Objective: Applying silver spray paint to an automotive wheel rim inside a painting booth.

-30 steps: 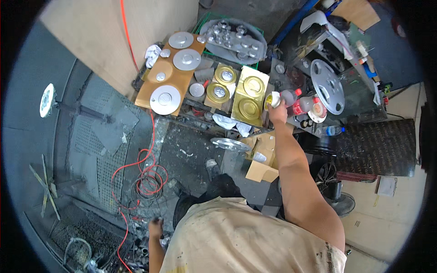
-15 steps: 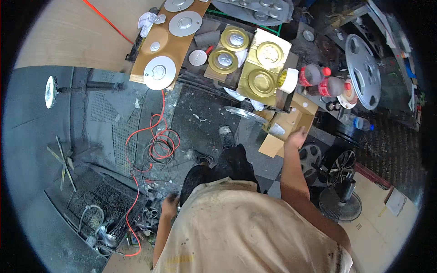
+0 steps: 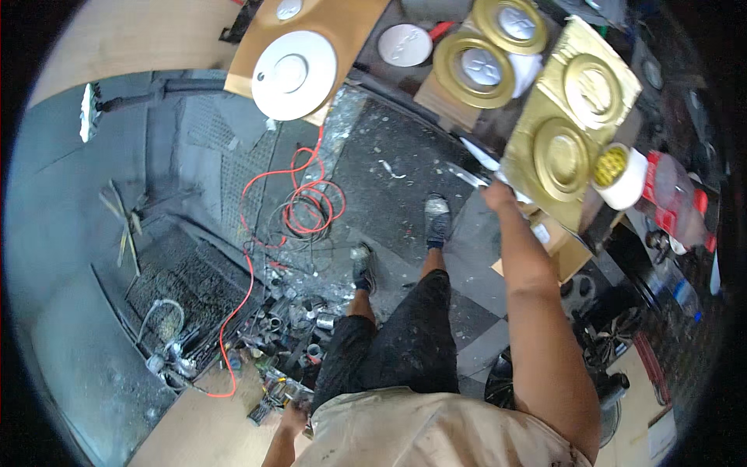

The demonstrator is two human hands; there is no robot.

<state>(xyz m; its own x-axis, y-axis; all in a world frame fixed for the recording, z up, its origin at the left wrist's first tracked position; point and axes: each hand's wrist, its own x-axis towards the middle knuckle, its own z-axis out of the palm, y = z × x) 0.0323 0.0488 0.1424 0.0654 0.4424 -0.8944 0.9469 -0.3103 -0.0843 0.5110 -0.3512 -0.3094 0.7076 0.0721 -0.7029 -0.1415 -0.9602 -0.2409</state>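
Right hand lowered from shelf | now touching gold board edge

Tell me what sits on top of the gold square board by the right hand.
Two round gold discs lie on the gold board, one nearer, one farther. The right hand is at its near edge. What lies beneath the board is covered.

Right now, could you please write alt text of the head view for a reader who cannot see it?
Seen from above, a standing person's right hand reaches to the edge of a gold-painted panel bearing two round discs. The left hand hangs low beside scattered metal parts, and a coiled red cable lies on the grimy floor.
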